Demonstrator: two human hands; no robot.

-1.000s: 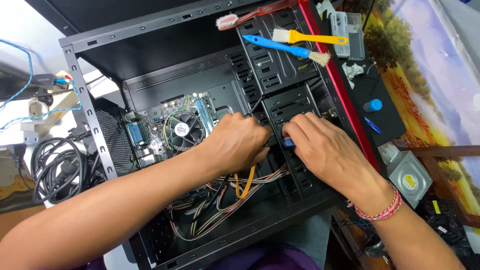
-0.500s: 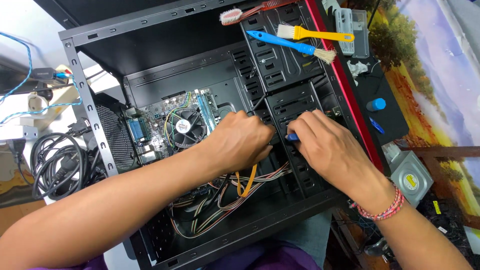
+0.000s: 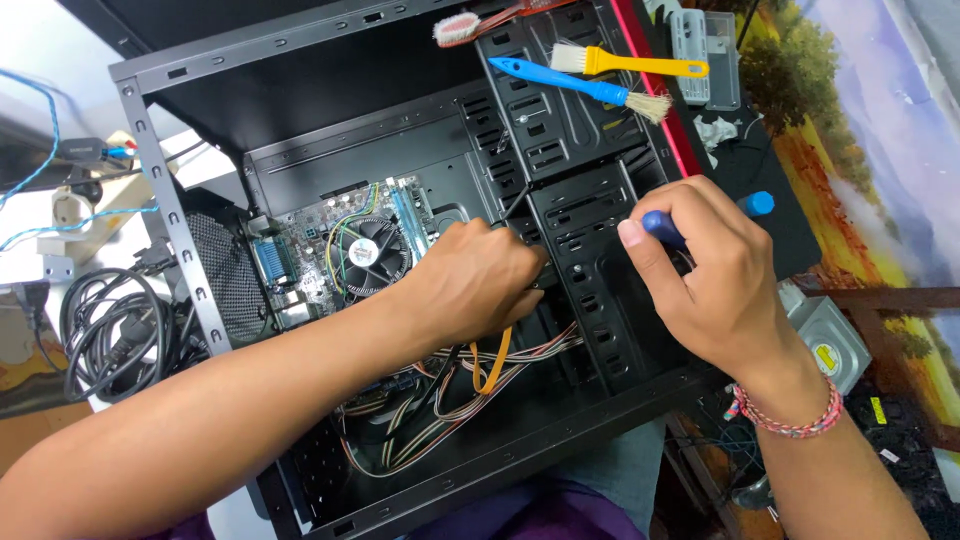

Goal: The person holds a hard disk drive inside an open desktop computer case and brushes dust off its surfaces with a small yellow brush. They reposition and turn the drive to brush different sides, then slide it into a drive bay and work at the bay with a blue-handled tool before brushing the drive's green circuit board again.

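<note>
An open black computer case (image 3: 400,60) lies on its side in front of me. My left hand (image 3: 480,290) reaches inside, fingers curled beside the black drive cage (image 3: 590,230); what it grips is hidden. My right hand (image 3: 710,275) is closed on a blue-handled screwdriver (image 3: 755,205), held over the drive cage. A green motherboard (image 3: 300,235) with a round fan (image 3: 368,255) sits left of my left hand. Below it run bundled cables and an orange flat cable (image 3: 492,365).
A blue brush (image 3: 570,85), a yellow brush (image 3: 640,66) and a toothbrush (image 3: 470,24) lie on the case top. A silver optical drive (image 3: 835,345) rests at right. Coiled black cords (image 3: 105,335) lie at left.
My right hand has lifted off the drive cage and moved right, now showing the blue screwdriver in its grip. My left hand stays in the same place inside the case.
</note>
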